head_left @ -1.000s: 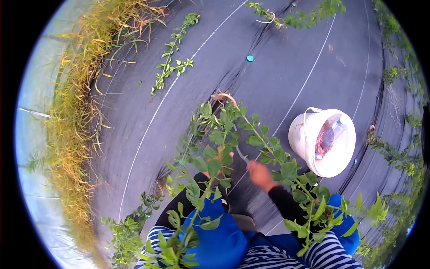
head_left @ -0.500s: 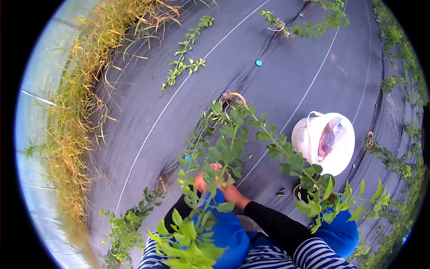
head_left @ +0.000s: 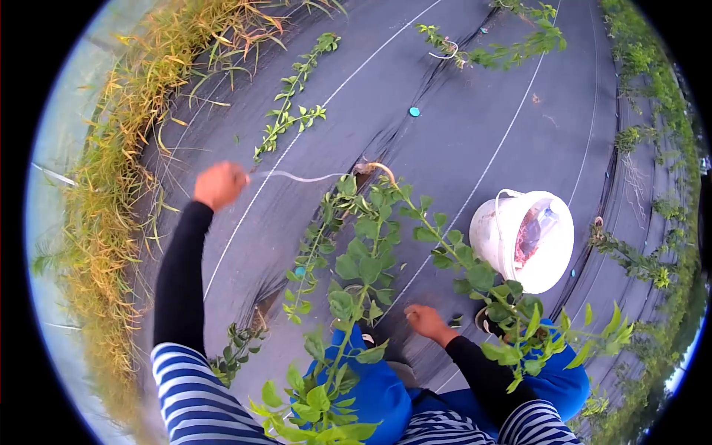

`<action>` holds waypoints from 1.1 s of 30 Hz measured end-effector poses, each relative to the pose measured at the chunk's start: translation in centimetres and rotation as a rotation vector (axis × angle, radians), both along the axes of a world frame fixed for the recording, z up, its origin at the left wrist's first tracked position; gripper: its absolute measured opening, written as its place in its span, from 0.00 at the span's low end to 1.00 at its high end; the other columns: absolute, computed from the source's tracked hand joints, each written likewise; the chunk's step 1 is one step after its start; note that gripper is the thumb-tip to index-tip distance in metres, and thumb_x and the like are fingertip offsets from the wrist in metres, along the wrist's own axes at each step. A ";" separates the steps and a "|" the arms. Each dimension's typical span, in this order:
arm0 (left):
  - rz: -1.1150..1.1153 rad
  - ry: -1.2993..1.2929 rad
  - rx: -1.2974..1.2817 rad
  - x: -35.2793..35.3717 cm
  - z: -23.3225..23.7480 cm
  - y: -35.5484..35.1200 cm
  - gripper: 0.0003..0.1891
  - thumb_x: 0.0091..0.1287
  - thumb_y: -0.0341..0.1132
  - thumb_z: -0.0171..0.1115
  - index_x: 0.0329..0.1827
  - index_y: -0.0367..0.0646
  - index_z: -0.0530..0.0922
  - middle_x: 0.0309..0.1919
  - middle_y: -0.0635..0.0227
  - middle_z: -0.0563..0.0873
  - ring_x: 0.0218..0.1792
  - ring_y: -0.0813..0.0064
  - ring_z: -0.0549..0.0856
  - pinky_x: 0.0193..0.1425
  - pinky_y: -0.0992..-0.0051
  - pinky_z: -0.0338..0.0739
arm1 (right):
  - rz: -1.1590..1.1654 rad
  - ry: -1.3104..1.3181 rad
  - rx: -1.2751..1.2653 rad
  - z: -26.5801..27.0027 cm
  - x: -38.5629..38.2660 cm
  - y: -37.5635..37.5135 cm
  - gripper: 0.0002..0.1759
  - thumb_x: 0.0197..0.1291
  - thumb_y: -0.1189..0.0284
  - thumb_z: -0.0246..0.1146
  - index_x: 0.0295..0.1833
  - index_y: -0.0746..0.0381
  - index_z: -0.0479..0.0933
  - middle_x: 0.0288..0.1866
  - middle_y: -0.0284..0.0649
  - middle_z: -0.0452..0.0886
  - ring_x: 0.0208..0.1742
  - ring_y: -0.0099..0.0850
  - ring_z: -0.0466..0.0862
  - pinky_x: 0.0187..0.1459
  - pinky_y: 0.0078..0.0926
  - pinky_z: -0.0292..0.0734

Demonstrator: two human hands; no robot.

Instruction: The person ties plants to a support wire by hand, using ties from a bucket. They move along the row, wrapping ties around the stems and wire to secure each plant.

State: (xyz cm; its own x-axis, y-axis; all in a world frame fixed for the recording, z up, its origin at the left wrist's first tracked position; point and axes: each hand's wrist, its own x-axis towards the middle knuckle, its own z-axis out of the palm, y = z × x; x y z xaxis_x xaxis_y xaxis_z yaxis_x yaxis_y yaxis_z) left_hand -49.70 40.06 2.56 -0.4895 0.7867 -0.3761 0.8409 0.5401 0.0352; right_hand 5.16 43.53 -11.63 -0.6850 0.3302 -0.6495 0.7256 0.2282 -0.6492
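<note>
Left fingers are closing in a fist, pinching one end of a pale cord (head_left: 304, 179); left hand (head_left: 221, 185) is hovering over the left side of the black ground cover (head_left: 445, 141). Cord is running slack, with a slight wave, toward the base of the leafy plant (head_left: 368, 267); exact contact there I'm not able to tell. Right fingers are curling inward; can't tell if they're gripping anything. Right hand (head_left: 428, 324) is sitting low, between the plant's two long stems, well apart from the left. Plant is spreading from its base toward the person's blue-covered knees. White bucket (head_left: 486, 233) is standing right of the plant, holding a clear bottle (head_left: 547, 221). Teal disc (head_left: 414, 112) is lying beyond the base. Yellowing grass (head_left: 119, 185) is lining the far left edge.
</note>
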 end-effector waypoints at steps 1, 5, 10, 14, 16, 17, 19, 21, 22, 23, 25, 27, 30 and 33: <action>-0.079 0.102 -0.001 -0.4 2.1 3.0 0.13 0.60 0.44 0.57 0.29 0.45 0.81 0.28 0.54 0.84 0.34 0.55 0.84 0.37 0.58 0.78 | -0.041 -0.041 0.005 -0.1 0.6 0.7 0.14 0.60 0.66 0.54 0.46 0.62 0.78 0.44 0.50 0.81 0.47 0.49 0.80 0.49 0.41 0.74; -0.286 0.428 0.130 -0.9 8.7 14.0 0.12 0.58 0.46 0.62 0.29 0.46 0.82 0.30 0.57 0.84 0.33 0.56 0.84 0.37 0.61 0.79 | -0.104 -0.086 0.056 0.6 1.6 2.8 0.15 0.60 0.66 0.53 0.45 0.63 0.78 0.42 0.52 0.81 0.46 0.50 0.80 0.48 0.41 0.74; -0.306 0.452 0.274 -5.9 16.0 19.2 0.11 0.60 0.43 0.57 0.30 0.46 0.82 0.28 0.56 0.84 0.33 0.55 0.84 0.37 0.59 0.78 | -0.191 0.021 0.151 -0.6 3.9 3.3 0.16 0.59 0.64 0.53 0.43 0.64 0.78 0.41 0.53 0.81 0.45 0.51 0.80 0.46 0.42 0.74; -0.229 0.590 0.380 -5.1 20.3 17.2 0.11 0.60 0.41 0.55 0.26 0.47 0.80 0.25 0.53 0.82 0.29 0.52 0.83 0.34 0.56 0.78 | -0.205 -0.008 -0.061 -1.3 6.5 5.9 0.14 0.57 0.63 0.55 0.39 0.62 0.78 0.36 0.49 0.81 0.41 0.49 0.81 0.42 0.41 0.74; -0.169 0.520 0.323 -4.9 21.5 14.6 0.11 0.61 0.42 0.56 0.28 0.46 0.81 0.26 0.54 0.83 0.31 0.52 0.83 0.35 0.56 0.77 | -0.191 0.210 0.489 -3.8 8.5 4.6 0.11 0.56 0.66 0.55 0.37 0.61 0.78 0.34 0.49 0.81 0.38 0.49 0.81 0.39 0.43 0.74; -0.143 0.502 0.337 -4.8 21.7 13.2 0.12 0.61 0.43 0.57 0.30 0.45 0.81 0.28 0.54 0.83 0.33 0.52 0.83 0.37 0.57 0.77 | -0.158 0.180 0.530 -2.9 8.3 5.5 0.11 0.56 0.67 0.54 0.37 0.61 0.77 0.35 0.50 0.81 0.38 0.51 0.80 0.39 0.45 0.74; -0.033 0.414 0.354 -2.2 23.6 10.5 0.13 0.62 0.44 0.57 0.36 0.45 0.83 0.31 0.53 0.84 0.36 0.52 0.83 0.40 0.57 0.76 | -0.216 0.200 0.477 -1.2 7.5 7.8 0.12 0.57 0.67 0.53 0.37 0.64 0.76 0.35 0.53 0.80 0.38 0.54 0.79 0.38 0.50 0.73; 0.103 0.442 0.502 -1.5 22.9 7.5 0.12 0.63 0.43 0.56 0.38 0.47 0.83 0.32 0.53 0.84 0.37 0.51 0.83 0.42 0.58 0.77 | -0.416 0.040 0.472 0.4 7.0 7.9 0.15 0.58 0.63 0.54 0.34 0.66 0.75 0.34 0.55 0.79 0.37 0.56 0.78 0.38 0.46 0.73; 0.194 0.454 0.581 -1.1 22.0 5.4 0.13 0.64 0.43 0.55 0.39 0.45 0.83 0.32 0.52 0.84 0.37 0.51 0.83 0.42 0.58 0.77 | -0.441 0.070 0.445 1.7 6.5 8.0 0.15 0.58 0.63 0.55 0.34 0.66 0.76 0.32 0.54 0.80 0.36 0.54 0.79 0.38 0.42 0.75; 0.212 0.371 0.702 -1.5 19.8 3.1 0.14 0.65 0.42 0.54 0.39 0.42 0.83 0.32 0.50 0.84 0.36 0.51 0.84 0.42 0.59 0.77 | -0.446 0.155 0.432 1.6 6.5 7.8 0.14 0.58 0.65 0.56 0.35 0.66 0.77 0.28 0.50 0.81 0.32 0.45 0.82 0.36 0.36 0.76; 0.366 0.228 0.806 -0.3 16.5 -2.0 0.15 0.65 0.39 0.53 0.39 0.36 0.82 0.31 0.49 0.84 0.35 0.51 0.84 0.40 0.61 0.77 | -0.455 0.165 0.359 1.9 6.3 7.1 0.13 0.58 0.66 0.56 0.36 0.67 0.78 0.26 0.46 0.80 0.29 0.39 0.82 0.35 0.33 0.76; 0.553 0.306 1.082 2.2 10.8 -7.9 0.13 0.66 0.36 0.51 0.38 0.35 0.82 0.34 0.50 0.84 0.38 0.51 0.83 0.43 0.61 0.75 | -0.435 0.177 0.274 1.8 6.5 4.6 0.13 0.58 0.68 0.56 0.37 0.68 0.78 0.24 0.43 0.80 0.27 0.34 0.81 0.34 0.30 0.75; 0.897 0.423 1.318 10.4 2.2 -15.2 0.13 0.70 0.39 0.49 0.44 0.37 0.76 0.38 0.46 0.82 0.42 0.45 0.79 0.45 0.57 0.72 | -0.408 0.180 0.222 2.6 5.5 3.1 0.13 0.58 0.69 0.56 0.38 0.68 0.79 0.24 0.40 0.81 0.26 0.28 0.81 0.33 0.27 0.75; 0.894 0.194 0.524 16.4 -10.3 -24.0 0.17 0.69 0.40 0.46 0.44 0.32 0.74 0.38 0.44 0.82 0.43 0.46 0.82 0.46 0.53 0.73 | -0.320 0.074 0.180 5.3 4.8 1.8 0.16 0.56 0.65 0.57 0.43 0.64 0.81 0.42 0.51 0.83 0.49 0.45 0.81 0.53 0.35 0.74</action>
State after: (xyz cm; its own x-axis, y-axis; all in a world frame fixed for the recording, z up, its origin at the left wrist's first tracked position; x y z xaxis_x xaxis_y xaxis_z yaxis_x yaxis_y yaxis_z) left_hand -33.29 16.10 -7.70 -0.9871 0.1508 0.0536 0.1600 0.9224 0.3514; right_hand 9.93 45.32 -6.29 -0.5717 0.6395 -0.5140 0.7311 0.1128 -0.6729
